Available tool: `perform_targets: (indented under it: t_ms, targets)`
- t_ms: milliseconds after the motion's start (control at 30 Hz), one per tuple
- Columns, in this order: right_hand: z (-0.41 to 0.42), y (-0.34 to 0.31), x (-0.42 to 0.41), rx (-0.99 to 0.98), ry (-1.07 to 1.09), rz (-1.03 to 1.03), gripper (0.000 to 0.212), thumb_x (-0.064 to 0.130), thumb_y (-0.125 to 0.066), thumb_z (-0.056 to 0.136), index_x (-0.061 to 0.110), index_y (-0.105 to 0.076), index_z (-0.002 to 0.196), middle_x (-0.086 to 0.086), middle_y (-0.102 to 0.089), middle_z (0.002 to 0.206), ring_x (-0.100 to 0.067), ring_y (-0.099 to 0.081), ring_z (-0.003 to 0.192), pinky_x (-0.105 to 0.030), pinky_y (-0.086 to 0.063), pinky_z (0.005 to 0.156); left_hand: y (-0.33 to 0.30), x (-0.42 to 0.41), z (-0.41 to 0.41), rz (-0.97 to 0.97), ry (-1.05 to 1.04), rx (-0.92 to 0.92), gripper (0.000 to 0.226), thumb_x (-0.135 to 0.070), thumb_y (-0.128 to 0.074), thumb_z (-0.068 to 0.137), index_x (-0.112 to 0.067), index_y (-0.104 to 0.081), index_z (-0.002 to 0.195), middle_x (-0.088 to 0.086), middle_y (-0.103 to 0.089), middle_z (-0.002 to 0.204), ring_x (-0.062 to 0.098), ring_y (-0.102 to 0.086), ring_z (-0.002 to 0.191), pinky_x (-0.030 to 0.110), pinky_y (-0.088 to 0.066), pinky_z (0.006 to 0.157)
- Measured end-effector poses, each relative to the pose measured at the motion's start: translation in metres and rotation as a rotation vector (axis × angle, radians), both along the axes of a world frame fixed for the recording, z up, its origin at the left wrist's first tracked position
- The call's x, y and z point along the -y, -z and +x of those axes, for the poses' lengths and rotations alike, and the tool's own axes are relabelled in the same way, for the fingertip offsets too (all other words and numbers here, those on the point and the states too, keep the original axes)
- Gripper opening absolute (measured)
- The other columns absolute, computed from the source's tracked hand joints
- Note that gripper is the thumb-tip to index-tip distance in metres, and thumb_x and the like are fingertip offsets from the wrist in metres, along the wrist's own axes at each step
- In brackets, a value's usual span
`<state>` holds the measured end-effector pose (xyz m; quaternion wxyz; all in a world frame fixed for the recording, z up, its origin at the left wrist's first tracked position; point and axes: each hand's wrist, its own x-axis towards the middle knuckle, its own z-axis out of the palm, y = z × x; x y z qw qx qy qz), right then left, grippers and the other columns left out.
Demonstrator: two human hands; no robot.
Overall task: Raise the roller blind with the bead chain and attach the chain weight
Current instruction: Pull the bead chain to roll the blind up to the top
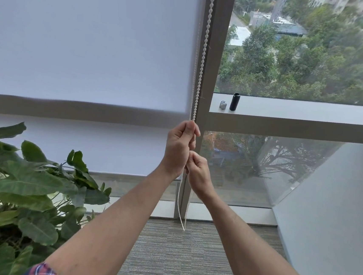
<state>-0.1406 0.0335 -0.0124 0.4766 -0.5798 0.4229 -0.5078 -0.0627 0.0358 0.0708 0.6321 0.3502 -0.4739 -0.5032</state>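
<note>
At centre frame, chain: the bead chain (204, 51) hangs along the window post (215, 52), running from twelve o'clock down into the hands; its loop end dangles below them toward six o'clock, just above the carpet (186, 259)

Left hand: the left hand (178, 147) sits uppermost, fingers closed together on the chain with thumb and forefinger pinching the strand; placed high, probably to take the next downward pull

Right hand: the right hand (197, 170) sits just below and touching the left, fingers curled shut on the chain; stacked this way the two can likely pull hand over hand; which strand each one holds I cannot tell

Blind: the blind (90, 40) fills the pane at nine to eleven o'clock; its bottom edge lies level with the crossbar (288, 125), just above the left hand; a second stretch of white fabric shows below the bar; raising looks partly done at most

Weight: a black cylinder (234, 101) stands upright on the ledge (311, 111) at one o'clock from the hands, a small grey clip (223, 104) just beside it; probably the chain weight parts, parked within reach and not yet attached

Surroundings: a leafy plant (27, 189) crowds eight o'clock, clear of the chain; trees and rooftops show through the glass at two o'clock
</note>
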Motion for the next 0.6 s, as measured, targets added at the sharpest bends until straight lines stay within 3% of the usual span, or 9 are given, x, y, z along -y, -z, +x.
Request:
perform_targets:
  t_ms: [67,133,200,267,367,467,533,600]
  targets:
    - [-0.012,-0.006,0.004,-0.068,-0.084,0.007,0.038,0.026,-0.044,0.096,0.028,-0.055,0.06,0.013,-0.054,0.058,-0.006,-0.047,0.058,-0.028,-0.038,0.058,0.007,-0.002,0.004,0.01,-0.048,0.033,0.034,-0.028,-0.045,0.097,-0.022,-0.056,0.065,-0.006,-0.036,0.052,0.009,-0.029,0.046,0.022,-0.026,0.043]
    - [-0.025,-0.011,0.01,-0.076,-0.105,0.036,0.03,0.026,-0.044,0.093,0.024,-0.072,0.083,0.01,-0.072,0.081,-0.007,-0.065,0.08,-0.026,-0.049,0.077,0.017,-0.005,0.008,0.005,-0.059,0.029,0.032,-0.025,-0.045,0.097,-0.019,-0.056,0.067,-0.004,-0.038,0.054,0.011,-0.032,0.049,0.025,-0.028,0.048]
    - [-0.03,-0.02,0.016,-0.021,-0.046,0.067,0.039,0.029,-0.042,0.091,0.013,-0.072,0.11,-0.002,-0.075,0.105,-0.015,-0.068,0.102,-0.031,-0.05,0.093,0.024,-0.01,0.009,0.011,-0.059,0.031,0.032,-0.019,-0.045,0.096,-0.019,-0.057,0.066,-0.007,-0.041,0.054,0.01,-0.034,0.053,0.024,-0.03,0.053]
    - [-0.026,-0.039,0.02,0.037,0.005,0.059,0.045,0.035,-0.037,0.096,0.011,-0.068,0.118,-0.012,-0.073,0.11,-0.022,-0.067,0.107,-0.039,-0.05,0.096,0.03,-0.012,0.006,0.035,-0.066,0.061,0.035,-0.018,-0.045,0.095,-0.024,-0.057,0.063,-0.009,-0.04,0.054,0.01,-0.033,0.053,0.023,-0.03,0.053]
    - [-0.012,-0.078,0.023,0.167,0.017,-0.034,0.05,0.041,-0.031,0.101,0.012,-0.069,0.112,-0.014,-0.072,0.099,-0.027,-0.068,0.096,-0.042,-0.051,0.089,0.046,-0.015,0.004,0.083,-0.071,0.119,0.034,-0.025,-0.047,0.096,-0.026,-0.057,0.063,-0.01,-0.039,0.054,0.009,-0.033,0.053,0.023,-0.028,0.051]
    - [-0.003,-0.112,0.023,0.287,-0.057,-0.144,0.045,0.037,-0.031,0.104,0.015,-0.071,0.108,-0.01,-0.067,0.083,-0.026,-0.062,0.074,-0.039,-0.051,0.07,0.073,-0.019,0.007,0.145,-0.046,0.181,0.035,-0.028,-0.046,0.097,-0.026,-0.057,0.064,-0.009,-0.039,0.055,0.008,-0.034,0.053,0.024,-0.029,0.053]
    - [0.003,-0.123,0.022,0.324,-0.083,-0.182,0.041,0.033,-0.033,0.105,0.016,-0.07,0.101,-0.003,-0.057,0.07,-0.017,-0.049,0.058,-0.031,-0.041,0.053,0.088,-0.023,0.01,0.199,-0.042,0.196,0.034,-0.025,-0.045,0.095,-0.026,-0.057,0.063,-0.001,-0.036,0.058,0.01,-0.032,0.053,0.029,-0.026,0.054]
    - [0.01,-0.122,0.021,0.323,-0.08,-0.173,0.039,0.029,-0.034,0.104,0.017,-0.066,0.085,0.006,-0.044,0.06,-0.01,-0.033,0.05,-0.025,-0.026,0.045,0.099,-0.025,0.012,0.235,-0.04,0.207,0.033,-0.022,-0.045,0.093,-0.026,-0.057,0.063,0.002,-0.034,0.058,0.011,-0.031,0.052,0.03,-0.023,0.052]
